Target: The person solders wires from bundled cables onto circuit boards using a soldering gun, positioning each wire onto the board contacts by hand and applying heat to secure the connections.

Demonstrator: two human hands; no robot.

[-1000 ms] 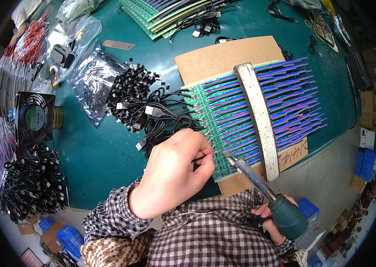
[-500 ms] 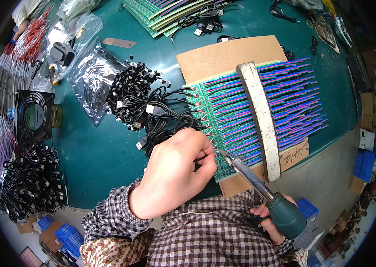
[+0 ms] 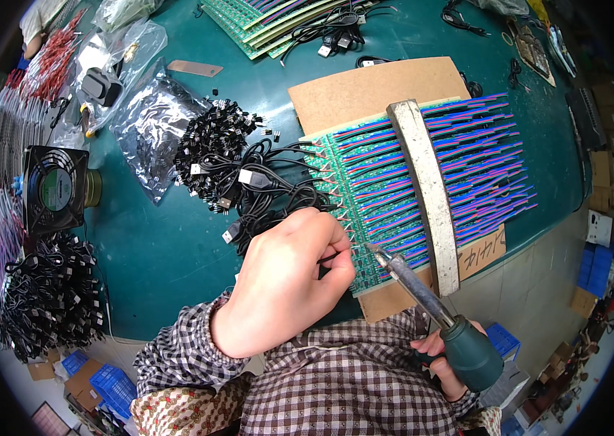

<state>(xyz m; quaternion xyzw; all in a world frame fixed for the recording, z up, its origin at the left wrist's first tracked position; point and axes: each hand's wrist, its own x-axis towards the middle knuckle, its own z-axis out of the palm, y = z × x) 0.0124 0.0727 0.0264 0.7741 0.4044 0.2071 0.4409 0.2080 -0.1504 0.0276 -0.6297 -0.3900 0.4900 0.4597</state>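
My left hand (image 3: pixel 289 272) is closed in a pinch at the near left edge of a green circuit board panel (image 3: pixel 333 163). A short stretch of black cable (image 3: pixel 326 259) shows between its fingers. In my right hand (image 3: pixel 439 356) is a soldering iron (image 3: pixel 416 291) with a dark green handle, its tip over the board just right of my left fingertips. Bare wire ends of black USB cables (image 3: pixel 267 190) line the board's left edge. Rows of blue, red and black wires (image 3: pixel 477 167) run rightward from it, under a worn metal bar (image 3: pixel 427 196).
Brown cardboard (image 3: pixel 372 87) lies beneath the panel. Left of it are a heap of small black connectors (image 3: pixel 212 145), a plastic bag (image 3: pixel 151 138), a black fan (image 3: pixel 55 190) and a bundle of black cables (image 3: pixel 53 298). More green boards (image 3: pixel 249 36) are stacked at the far side.
The soldering iron's tip has drawn back slightly to the right, away from my left fingertips. My left hand has hardly moved.
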